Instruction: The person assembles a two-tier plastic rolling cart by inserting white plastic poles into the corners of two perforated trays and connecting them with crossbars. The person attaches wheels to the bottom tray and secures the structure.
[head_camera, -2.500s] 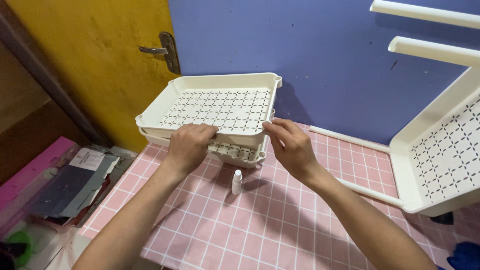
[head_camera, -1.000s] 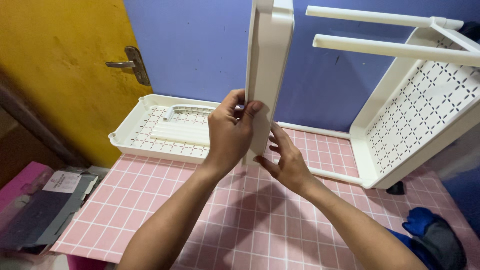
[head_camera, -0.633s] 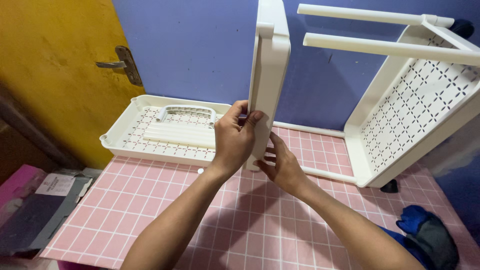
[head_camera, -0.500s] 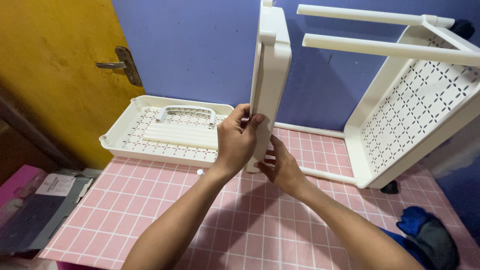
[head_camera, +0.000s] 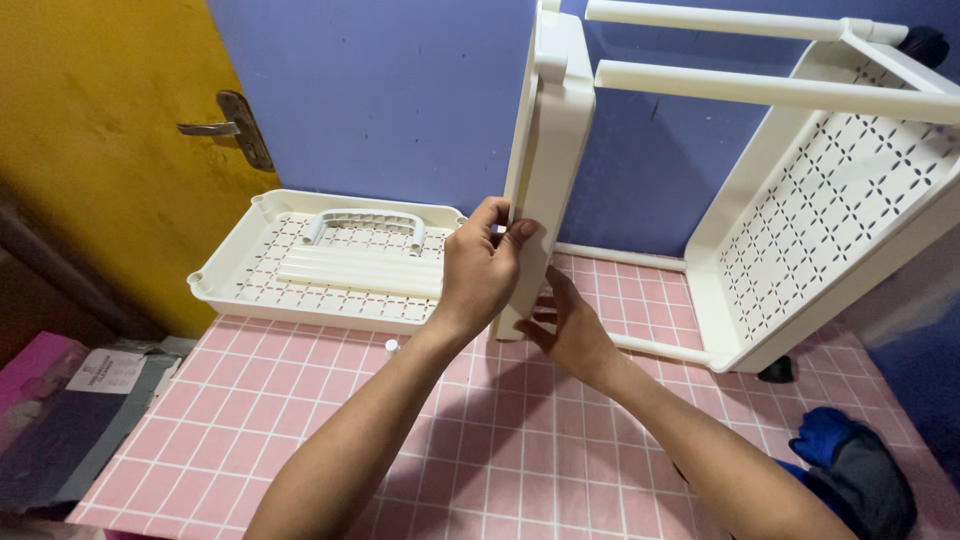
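Far left: yellow door (head_camera: 110, 150) with a metal lever handle (head_camera: 225, 127), dark and pink items (head_camera: 60, 420) low on the floor beside it. Next, on the pink tiled mat (head_camera: 500, 460) against the blue wall (head_camera: 400, 90), a white perforated tray (head_camera: 330, 265) lying flat, with a white handle piece (head_camera: 365, 222) and white tubes (head_camera: 360, 272) inside. At centre, a second white tray (head_camera: 545, 150) stood upright on its edge, lower end touching the mat. Left hand (head_camera: 485, 270) wrapped around that tray's near edge, thumb and fingers closed on it. Just to the right and lower, right hand (head_camera: 565, 325) at the tray's bottom corner, fingers partly curled and touching it; firmness of grip cannot be told. Further right, a white rack frame (head_camera: 800, 200) tipped on its side, two poles (head_camera: 760, 90) running across the top, perforated shelf facing inward. Bottom right corner: blue and dark cloth (head_camera: 850, 470).
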